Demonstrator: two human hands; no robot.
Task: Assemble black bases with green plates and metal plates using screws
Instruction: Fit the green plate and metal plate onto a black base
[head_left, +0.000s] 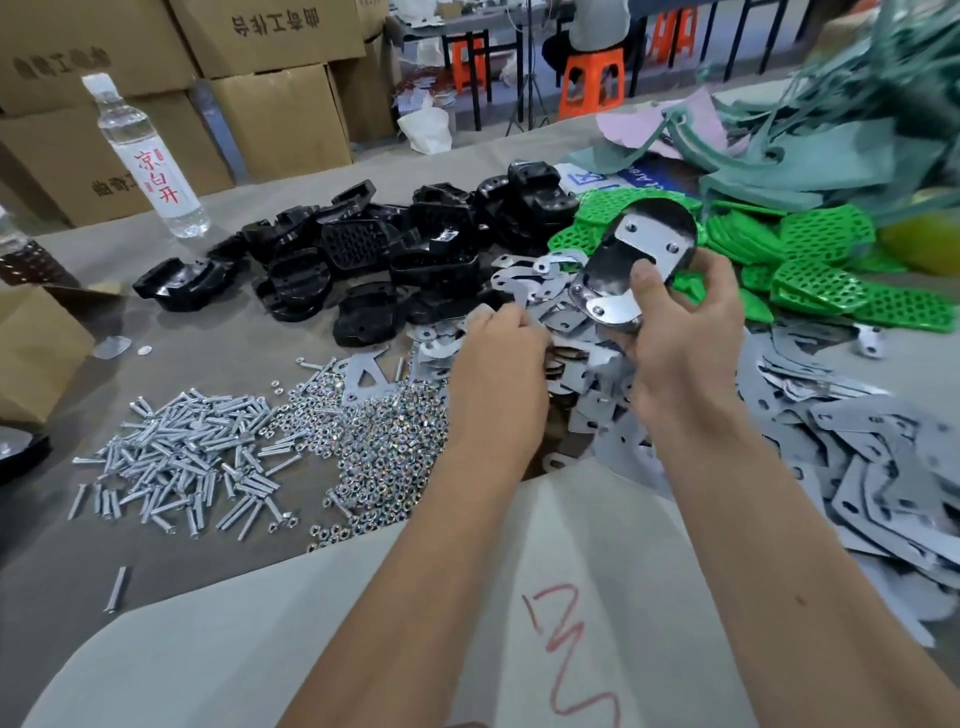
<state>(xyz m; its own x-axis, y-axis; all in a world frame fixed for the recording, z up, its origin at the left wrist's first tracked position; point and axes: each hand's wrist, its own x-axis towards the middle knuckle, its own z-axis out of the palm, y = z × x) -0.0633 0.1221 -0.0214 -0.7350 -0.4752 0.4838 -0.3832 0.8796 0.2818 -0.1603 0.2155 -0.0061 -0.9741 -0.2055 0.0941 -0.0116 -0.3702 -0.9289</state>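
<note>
Black base (618, 265) with two metal plates laid on it, one at each end, sits raised in the right hand (680, 338), thumb pressing the nearer plate, probably so the holes stay lined up for screws; the left hand (498, 364), just beside it, pinches a loose metal plate (519, 291) from the heap beneath. Beyond the hands lie piles too many to count: black bases (363, 260) and green plates (821, 260); left of the left hand, screws (182, 457) and nuts (384, 447); one water bottle (145, 161) stands further off.

Left fingertips (511, 317) behind the hand, green bags (852, 119) blurred at the bench's far right corner
</note>
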